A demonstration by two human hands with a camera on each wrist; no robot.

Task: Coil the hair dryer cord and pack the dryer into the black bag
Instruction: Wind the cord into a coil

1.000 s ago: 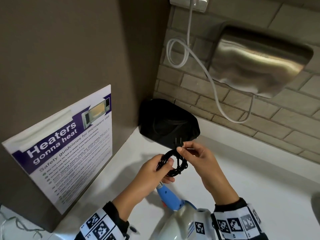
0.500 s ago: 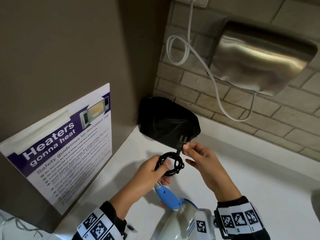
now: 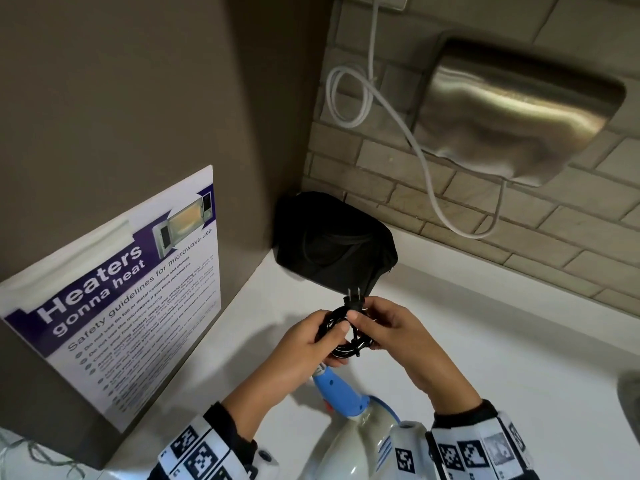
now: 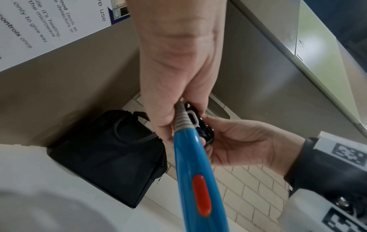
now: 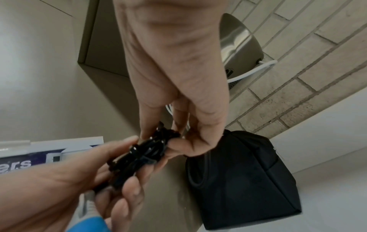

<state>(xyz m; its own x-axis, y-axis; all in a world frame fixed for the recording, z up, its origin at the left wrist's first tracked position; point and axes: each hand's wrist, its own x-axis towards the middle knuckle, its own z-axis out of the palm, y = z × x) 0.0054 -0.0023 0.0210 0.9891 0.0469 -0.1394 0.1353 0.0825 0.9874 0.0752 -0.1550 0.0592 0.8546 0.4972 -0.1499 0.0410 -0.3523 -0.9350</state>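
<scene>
Both hands clench the coiled cord [image 3: 346,336]: left hand [image 3: 304,344] bunching the loops so they cannot spring apart, right hand [image 3: 391,332] pinching the plug end to tuck it; dryer [image 3: 341,393] hangs below, over the white surface [image 3: 485,341]; black bag [image 3: 332,244] waits in the corner, near

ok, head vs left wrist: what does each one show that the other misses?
Head only: the plug prongs sticking up above the coil, the white cable looped on the brick wall, and the "Heaters gonna heat" poster title.
Left wrist only: the red switch on the dryer's blue handle, and the grey strain relief at its end.
Both: left hand and right hand holding the coiled black cord, with the black bag behind on the counter.
</scene>
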